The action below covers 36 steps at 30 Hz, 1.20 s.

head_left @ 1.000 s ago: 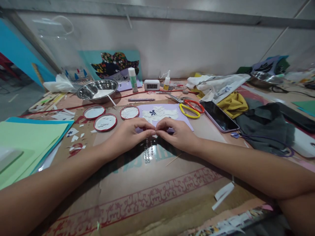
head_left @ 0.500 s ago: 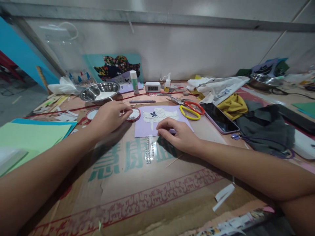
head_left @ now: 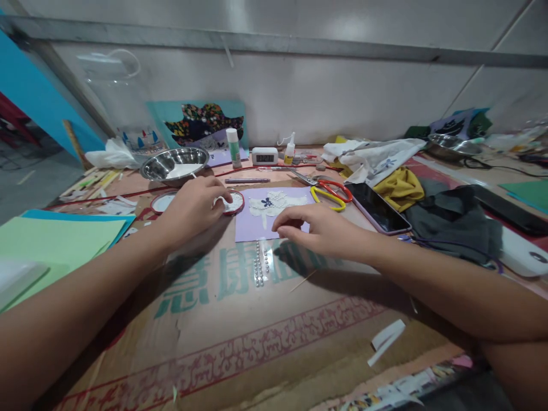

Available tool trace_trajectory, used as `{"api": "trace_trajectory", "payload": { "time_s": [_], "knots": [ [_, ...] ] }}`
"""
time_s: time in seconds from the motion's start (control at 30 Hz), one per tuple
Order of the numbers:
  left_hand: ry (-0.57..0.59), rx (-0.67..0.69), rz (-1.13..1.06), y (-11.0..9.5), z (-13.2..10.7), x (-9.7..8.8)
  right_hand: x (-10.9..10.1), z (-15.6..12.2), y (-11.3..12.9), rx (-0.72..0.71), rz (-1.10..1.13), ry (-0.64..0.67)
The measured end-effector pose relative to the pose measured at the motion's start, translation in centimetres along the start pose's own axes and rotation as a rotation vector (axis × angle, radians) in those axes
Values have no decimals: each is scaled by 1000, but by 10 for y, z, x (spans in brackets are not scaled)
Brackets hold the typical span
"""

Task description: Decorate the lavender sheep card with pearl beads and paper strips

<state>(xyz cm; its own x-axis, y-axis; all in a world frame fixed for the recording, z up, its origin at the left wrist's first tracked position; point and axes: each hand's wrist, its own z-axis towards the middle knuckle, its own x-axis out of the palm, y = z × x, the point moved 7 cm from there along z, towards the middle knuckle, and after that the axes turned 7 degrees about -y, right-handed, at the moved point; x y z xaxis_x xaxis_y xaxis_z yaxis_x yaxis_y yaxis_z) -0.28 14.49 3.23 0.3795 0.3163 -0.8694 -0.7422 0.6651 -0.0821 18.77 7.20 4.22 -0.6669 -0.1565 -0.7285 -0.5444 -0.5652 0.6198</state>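
Note:
My left hand (head_left: 194, 208) is closed, its thumb and index finger together at a small red-rimmed round dish (head_left: 236, 203) of tiny white beads. Whether a bead is between those fingertips is too small to see. My right hand (head_left: 314, 225) hovers with curled fingers over the front right of a purple card (head_left: 246, 231); its fingertips are pinched and what they hold, if anything, is hidden. On the card is a white beaded shape (head_left: 278, 201) with a dark flower (head_left: 267, 202). Strips of silvery beads (head_left: 258, 268) lie just in front.
Behind stand a metal bowl (head_left: 158, 166), a glue stick (head_left: 233, 148), a white digital clock (head_left: 264, 156) and a small glue bottle (head_left: 290, 151). Scissors (head_left: 327, 194) and a phone (head_left: 379, 208) lie right. Green paper (head_left: 64, 237) is at left; a thin stick (head_left: 303, 281) lies in front.
My left hand's fingertips have moved slightly over the beads in the red-rimmed dish. My right hand stays at nearly the same spot above the card. The camera view has shifted a little.

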Motion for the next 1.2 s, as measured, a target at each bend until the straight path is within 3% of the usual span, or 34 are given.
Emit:
{"api": "trace_trajectory", "payload": {
  "time_s": [0.2,0.33,0.5,0.6,0.67,0.8,0.97,1.1,1.2],
  "knots": [
    [259,330,-384,-73,-15,12,-16,2,1,-24,-181,148],
    [374,418,-401,-96,-31,22,-15,1,-3,-30,-206,223],
    [377,413,-295,-94,-31,22,3,-11,-3,-51,-127,472],
    [404,357,-271,-91,-27,20,16,-24,3,-90,-124,649],
    [443,302,-316,-88,-25,20,21,-31,10,-129,-158,691],
    [499,181,-486,-81,-23,21,25,-36,16,-126,-228,711],
    [385,119,-578,-70,-16,14,14,-39,0,-55,-410,748],
    [345,87,-598,-63,-15,15,5,-40,-4,-69,-561,677],
    [374,89,-602,-63,-16,19,8,-47,5,-122,-675,582]
  ]
}}
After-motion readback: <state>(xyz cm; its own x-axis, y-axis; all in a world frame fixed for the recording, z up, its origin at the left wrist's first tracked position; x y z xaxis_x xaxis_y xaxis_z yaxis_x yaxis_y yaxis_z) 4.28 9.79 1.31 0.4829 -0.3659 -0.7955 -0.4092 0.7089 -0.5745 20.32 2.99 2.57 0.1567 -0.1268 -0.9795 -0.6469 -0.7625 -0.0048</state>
